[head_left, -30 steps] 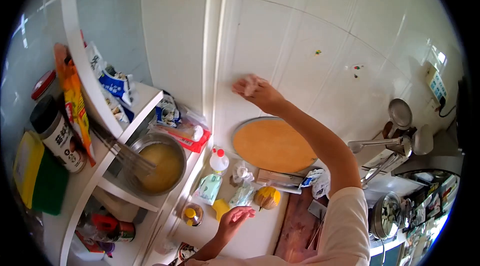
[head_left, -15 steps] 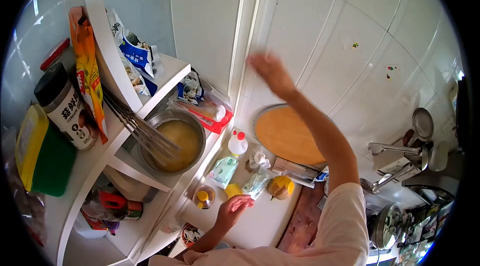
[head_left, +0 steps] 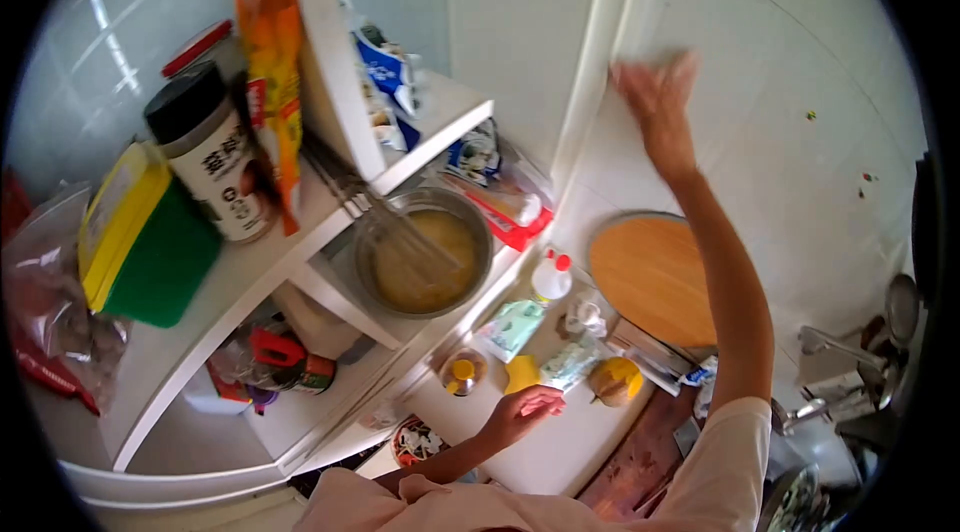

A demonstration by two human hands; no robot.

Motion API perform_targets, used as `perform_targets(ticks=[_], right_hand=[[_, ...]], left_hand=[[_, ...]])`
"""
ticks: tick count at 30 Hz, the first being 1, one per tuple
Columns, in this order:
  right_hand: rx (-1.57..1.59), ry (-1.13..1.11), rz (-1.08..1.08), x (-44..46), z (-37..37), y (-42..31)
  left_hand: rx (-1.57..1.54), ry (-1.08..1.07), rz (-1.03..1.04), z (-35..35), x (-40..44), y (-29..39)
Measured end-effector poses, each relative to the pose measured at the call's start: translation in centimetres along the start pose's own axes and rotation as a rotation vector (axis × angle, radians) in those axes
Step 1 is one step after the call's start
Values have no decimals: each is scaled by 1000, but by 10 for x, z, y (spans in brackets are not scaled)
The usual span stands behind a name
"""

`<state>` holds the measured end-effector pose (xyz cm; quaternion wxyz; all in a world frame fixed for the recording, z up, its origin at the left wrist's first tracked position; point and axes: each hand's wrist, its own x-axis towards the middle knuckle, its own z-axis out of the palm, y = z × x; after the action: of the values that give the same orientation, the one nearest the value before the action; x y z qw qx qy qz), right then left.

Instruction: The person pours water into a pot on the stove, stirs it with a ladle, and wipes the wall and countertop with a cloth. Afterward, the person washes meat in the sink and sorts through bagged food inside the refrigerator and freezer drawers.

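My right hand (head_left: pixel 660 104) is raised high in front of the white wall tiles, close to the upright white edge strip (head_left: pixel 598 82). Its fingers are apart, blurred by motion, with nothing visible in them. Lower down, my left hand (head_left: pixel 522 415) hovers over the white counter (head_left: pixel 560 450), fingers loosely stretched and seemingly holding nothing. Nearest to it are a yellow sponge-like piece (head_left: pixel 521 373), a yellow-capped bottle (head_left: pixel 463 372) and a pale green packet (head_left: pixel 572 362). A round wooden board (head_left: pixel 650 277) leans against the wall behind my right forearm.
On the shelf at left stands a metal bowl (head_left: pixel 484 267) of yellowish liquid with a whisk (head_left: pixel 400 232) in it. Around it are a black-lidded jar (head_left: pixel 215 157), a yellow-and-green box (head_left: pixel 160 252) and an orange bag (head_left: pixel 272 62). Utensils (head_left: pixel 850 362) hang at right.
The view has swung left, so everything sits further right in the picture. My right hand stays raised, its fingers now more visibly spread. My left hand remains over the counter.
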<state>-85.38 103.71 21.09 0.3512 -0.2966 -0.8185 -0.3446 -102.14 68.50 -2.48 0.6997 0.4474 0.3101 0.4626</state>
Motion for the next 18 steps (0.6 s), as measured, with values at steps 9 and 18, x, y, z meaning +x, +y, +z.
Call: perform_targets(ticks=[9,18], right_hand=[[710,-301,277,-67,-34,4],[-71,-328,-128,-120,-3,26]], left_hand=[[-325,-158,515,-5,31,217],[-340,244,534,-10,24,266]])
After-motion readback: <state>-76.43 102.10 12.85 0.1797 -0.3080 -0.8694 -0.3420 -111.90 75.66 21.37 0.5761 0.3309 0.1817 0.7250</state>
